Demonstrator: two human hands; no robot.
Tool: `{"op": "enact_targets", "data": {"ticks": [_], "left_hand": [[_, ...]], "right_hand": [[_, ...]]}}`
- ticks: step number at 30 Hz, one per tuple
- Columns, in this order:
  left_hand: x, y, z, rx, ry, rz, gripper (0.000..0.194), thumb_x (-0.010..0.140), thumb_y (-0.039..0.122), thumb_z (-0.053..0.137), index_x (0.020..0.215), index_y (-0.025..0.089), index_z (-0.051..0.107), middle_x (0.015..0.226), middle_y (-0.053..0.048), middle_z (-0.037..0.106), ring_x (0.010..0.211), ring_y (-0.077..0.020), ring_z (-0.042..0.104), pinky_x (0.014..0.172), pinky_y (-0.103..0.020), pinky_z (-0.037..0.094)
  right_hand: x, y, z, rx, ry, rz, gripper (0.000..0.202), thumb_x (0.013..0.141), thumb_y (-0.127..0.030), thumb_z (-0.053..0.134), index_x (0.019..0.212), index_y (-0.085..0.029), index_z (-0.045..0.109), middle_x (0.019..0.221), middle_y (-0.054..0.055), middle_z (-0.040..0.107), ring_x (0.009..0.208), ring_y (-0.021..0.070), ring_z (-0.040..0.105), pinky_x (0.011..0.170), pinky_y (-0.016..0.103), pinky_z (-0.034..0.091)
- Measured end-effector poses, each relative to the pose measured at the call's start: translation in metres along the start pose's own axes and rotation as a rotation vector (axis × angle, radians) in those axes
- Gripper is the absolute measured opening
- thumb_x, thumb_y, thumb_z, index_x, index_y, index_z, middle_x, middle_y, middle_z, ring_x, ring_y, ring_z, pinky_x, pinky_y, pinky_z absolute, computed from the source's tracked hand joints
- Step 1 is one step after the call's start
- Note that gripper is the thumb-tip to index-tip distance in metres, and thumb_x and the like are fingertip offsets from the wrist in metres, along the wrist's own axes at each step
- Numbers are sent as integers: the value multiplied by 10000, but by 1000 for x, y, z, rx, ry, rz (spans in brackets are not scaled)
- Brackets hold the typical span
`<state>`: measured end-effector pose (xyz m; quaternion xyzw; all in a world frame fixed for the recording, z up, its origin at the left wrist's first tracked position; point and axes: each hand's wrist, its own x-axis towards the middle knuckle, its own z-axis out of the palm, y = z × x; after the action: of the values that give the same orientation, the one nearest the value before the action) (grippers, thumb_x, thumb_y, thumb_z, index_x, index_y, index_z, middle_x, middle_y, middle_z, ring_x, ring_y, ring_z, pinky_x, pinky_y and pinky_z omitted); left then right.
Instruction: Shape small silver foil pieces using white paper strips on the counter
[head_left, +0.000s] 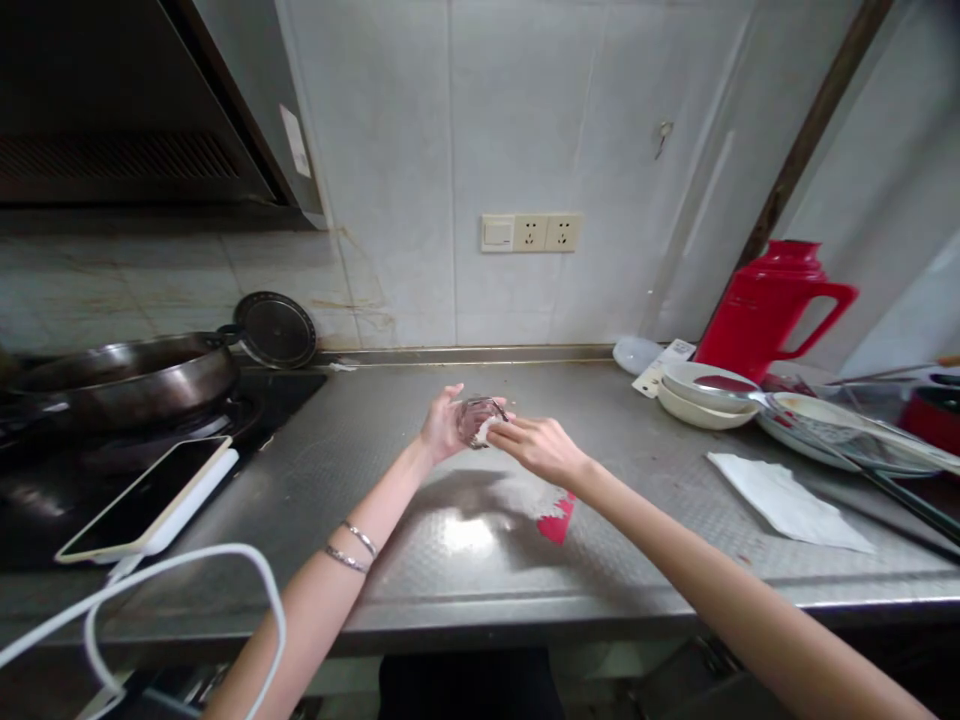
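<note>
A pale tiled wall point(390, 150) backs a stainless-steel surface point(630, 545). At the far left, a metal pan point(127, 385) sits on a black cooktop point(296, 400). A phone point(142, 500) lies in front of the pan, face up on a white block; a white cable point(187, 555) runs from this end toward the camera. A dark perforated disc point(275, 330) leans against the wall behind the pan.

At center, the left hand point(441, 428), with 2 silver bangles point(351, 546) on its forearm, grips a clear glass point(472, 412) above the surface. The glass is tilted, its mouth toward the right hand point(544, 446). The right hand pinches a white tissue point(487, 430) at that mouth; insertion depth cannot be determined. 1 torn red scrap point(556, 522) lies below the right wrist.

At right: 2 nested bowls point(709, 412), 1 red thermos point(769, 315) behind them, and 1 folded white napkin point(787, 502) in front.
</note>
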<state>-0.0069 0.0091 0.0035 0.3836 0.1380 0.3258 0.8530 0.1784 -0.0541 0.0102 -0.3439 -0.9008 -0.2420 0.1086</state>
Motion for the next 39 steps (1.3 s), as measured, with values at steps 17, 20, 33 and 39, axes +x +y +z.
{"op": "enact_targets", "data": {"ticks": [17, 20, 33, 39], "left_hand": [[13, -14, 0, -30, 356, 394, 301, 752, 385, 554, 826, 112, 658, 741, -95, 699, 643, -188, 650, 616, -294, 492], [14, -19, -1, -58, 355, 420, 307, 751, 385, 549, 843, 113, 656, 761, -101, 701, 649, -202, 656, 638, -323, 497], [-2, 13, -9, 92, 24, -9, 564, 835, 497, 390, 1067, 45, 636, 915, -197, 705, 666, -230, 662, 571, -299, 470], [2, 4, -1, 191, 195, -8, 311, 827, 355, 519, 834, 86, 675, 645, -90, 687, 529, -160, 612, 537, -262, 460]], "right_hand": [[32, -55, 12, 384, 61, 559, 311, 857, -149, 455, 1144, -228, 548, 1114, 52, 630, 861, 173, 609, 679, 244, 453], [37, -65, 20, 513, 147, 633, 241, 881, -190, 459, 1089, -223, 577, 1053, 45, 644, 822, 155, 619, 694, 228, 443], [20, -2, -21, -70, -151, -119, 305, 941, -98, 282, 984, -138, 581, 944, 101, 622, 816, 173, 572, 554, 242, 386], [20, 7, -29, -98, -163, -165, 251, 904, -71, 368, 894, -136, 611, 956, 114, 612, 968, 216, 527, 571, 251, 429]]}}
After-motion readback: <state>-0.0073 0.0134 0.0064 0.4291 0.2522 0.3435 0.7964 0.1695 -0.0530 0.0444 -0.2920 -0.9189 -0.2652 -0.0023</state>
